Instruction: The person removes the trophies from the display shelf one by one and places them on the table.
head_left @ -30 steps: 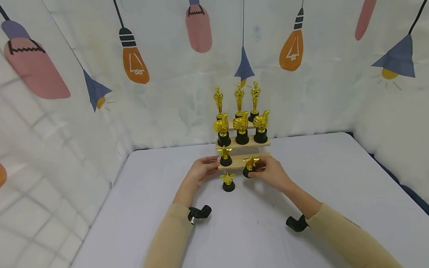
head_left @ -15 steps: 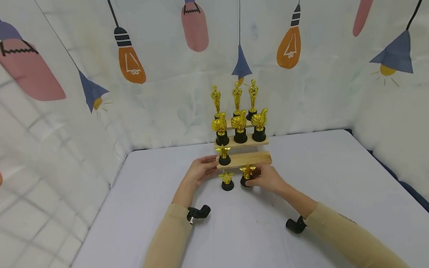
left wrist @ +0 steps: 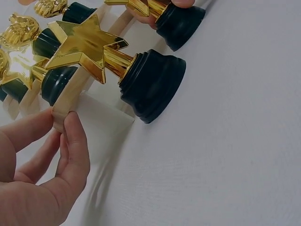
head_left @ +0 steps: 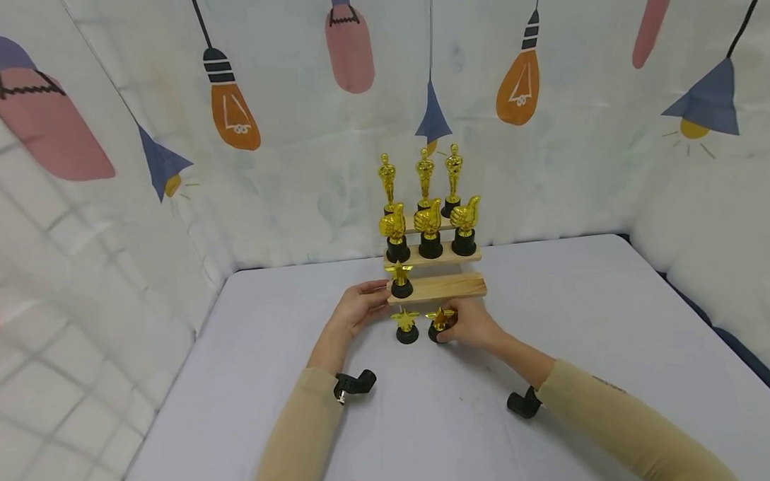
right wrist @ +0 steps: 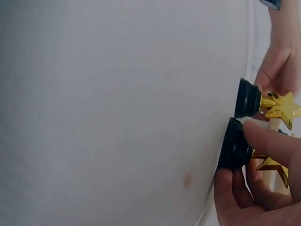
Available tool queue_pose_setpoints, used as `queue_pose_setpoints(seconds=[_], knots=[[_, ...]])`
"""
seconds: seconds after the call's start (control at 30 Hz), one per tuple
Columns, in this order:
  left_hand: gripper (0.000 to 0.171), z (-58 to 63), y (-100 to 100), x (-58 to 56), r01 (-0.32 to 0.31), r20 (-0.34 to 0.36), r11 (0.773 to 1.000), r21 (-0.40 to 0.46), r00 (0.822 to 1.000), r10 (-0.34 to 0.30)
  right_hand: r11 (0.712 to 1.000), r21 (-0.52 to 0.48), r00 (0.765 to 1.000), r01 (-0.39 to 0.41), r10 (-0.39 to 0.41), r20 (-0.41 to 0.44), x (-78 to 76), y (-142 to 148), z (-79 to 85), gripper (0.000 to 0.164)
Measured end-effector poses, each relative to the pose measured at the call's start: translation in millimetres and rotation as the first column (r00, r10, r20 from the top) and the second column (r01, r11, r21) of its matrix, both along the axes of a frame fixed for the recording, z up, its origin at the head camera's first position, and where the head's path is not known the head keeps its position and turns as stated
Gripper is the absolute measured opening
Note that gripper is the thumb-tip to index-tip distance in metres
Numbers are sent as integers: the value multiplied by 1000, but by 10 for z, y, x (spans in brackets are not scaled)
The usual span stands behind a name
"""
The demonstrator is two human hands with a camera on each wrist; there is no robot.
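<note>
Right fingers (right wrist: 225,188) pinching trophy (right wrist: 233,146), left (left wrist: 77,148) pinching shelf (head_left: 453,286)

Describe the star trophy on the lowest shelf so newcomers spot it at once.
Find the tiered wooden rack on the white table. The left hand pinches its lowest shelf. The gold star trophy there is that shelf's only trophy.

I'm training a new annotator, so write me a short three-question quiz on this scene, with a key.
1. What does the right hand hold?
2. True or false: the left hand pinches the end of the lowest wooden board.
3. How many thumbs-up trophies stand on the middle board?

Key:
1. A gold star trophy with a black base.
2. True.
3. Three.
</note>
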State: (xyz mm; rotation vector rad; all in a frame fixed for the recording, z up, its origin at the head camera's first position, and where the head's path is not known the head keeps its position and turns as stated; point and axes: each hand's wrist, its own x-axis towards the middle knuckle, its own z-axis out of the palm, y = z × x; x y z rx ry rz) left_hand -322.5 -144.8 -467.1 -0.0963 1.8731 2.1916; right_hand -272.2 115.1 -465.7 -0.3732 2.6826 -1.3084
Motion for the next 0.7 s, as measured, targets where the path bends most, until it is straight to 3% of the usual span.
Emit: queue_pose_setpoints(seconds=[0.2,0.43,0.7], knots=[[44,50,-31,20,7,3,1000,-15,1000,-7,998,70,1000,10,-10,7,-13,-31,43,52],[44,35,0,21,9,-9,1000,-11,1000,-10,998,61,1000,6,-6,-1,19,1,66,46],[45,17,-7,15,16,-11,1000,-18,1000,-16,995,100,999,-31,32,-8,11,12,78,50]])
